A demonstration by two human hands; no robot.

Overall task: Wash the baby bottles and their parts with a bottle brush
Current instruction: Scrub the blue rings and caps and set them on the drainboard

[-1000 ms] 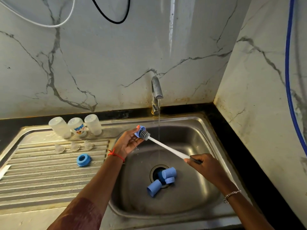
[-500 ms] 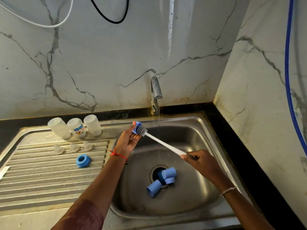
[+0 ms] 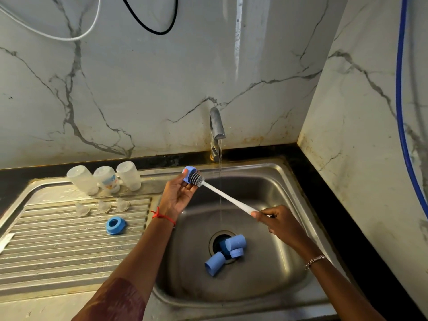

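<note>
Marble-walled corner with a steel sink (image 3: pixel 294 181) under a running tap (image 3: pixel 216 126). Above the basin, the left hand (image 3: pixel 176 195) pinches a blue bottle ring (image 3: pixel 188 173) between thumb and fingertips. The right hand (image 3: pixel 280 224) curls round the handle end of the bottle brush (image 3: pixel 228 199). The brush's long axis runs diagonally, with the bristle head up-left at the ring and the handle down-right. The ring is probably light, rigid and slippery when wet, so it is best held by its outer rim.

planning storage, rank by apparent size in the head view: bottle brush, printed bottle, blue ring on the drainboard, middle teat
1. bottle brush
2. printed bottle
3. blue ring
4. middle teat
The ring lies nearer the camera, so its lead over the teat is unsure.
</note>
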